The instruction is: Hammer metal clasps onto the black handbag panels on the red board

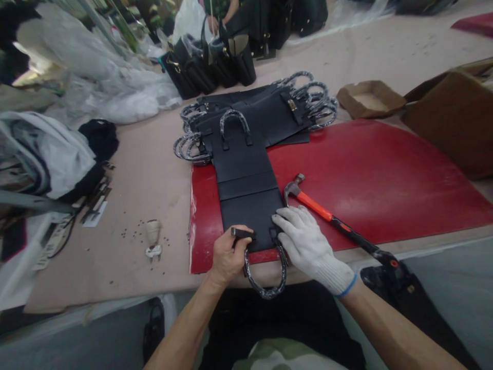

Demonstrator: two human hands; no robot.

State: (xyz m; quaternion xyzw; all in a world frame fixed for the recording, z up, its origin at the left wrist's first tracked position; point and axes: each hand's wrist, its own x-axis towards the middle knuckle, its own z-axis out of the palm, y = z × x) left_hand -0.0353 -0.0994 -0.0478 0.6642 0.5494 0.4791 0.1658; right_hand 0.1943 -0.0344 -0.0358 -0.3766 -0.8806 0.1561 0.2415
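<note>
A long black bag panel (250,210) lies in front of me, with a plastic-wrapped loop handle (265,293) at its near end and another wrapped handle (234,117) at its far end. My left hand (228,257), bare, is closed around a short dark rod-like tool (241,234) by the left base of the near handle. In a white glove, my right hand (306,244) rests with fingers stretched over the panel's right edge, beside the handle's right base. A claw hammer (314,204) with an orange and black handle lies just beyond the glove.
A red board (370,180) lies under the panel. Behind it are stacked black panels (265,113) with wrapped handles. Brown trays (372,97) stand at right, a thread cone (153,234) and tiny dark bits at left. Black bags (215,64) and another person's hands (213,24) are at the back.
</note>
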